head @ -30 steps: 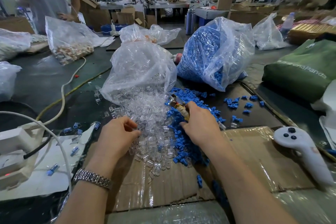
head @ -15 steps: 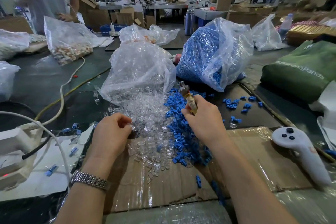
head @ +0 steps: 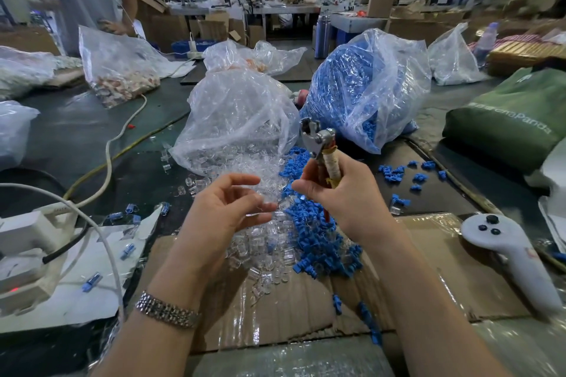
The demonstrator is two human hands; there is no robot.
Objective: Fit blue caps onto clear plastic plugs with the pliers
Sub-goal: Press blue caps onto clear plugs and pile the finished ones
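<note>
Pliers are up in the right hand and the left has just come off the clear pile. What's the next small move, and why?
Probably bring the left hand over to the pliers and seat what it pinches, apparently a clear plug, in the head. The right hand holds the pliers upright above the blue caps, and the head looks empty, though it is too small to be sure.

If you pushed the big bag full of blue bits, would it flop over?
Probably it would slump, not tip: the blue-cap bag is thin, crinkled film sagging around its load. It looks heavy, being packed full. Caps would likely spill out, since some already lie loose at its open mouth.
</note>
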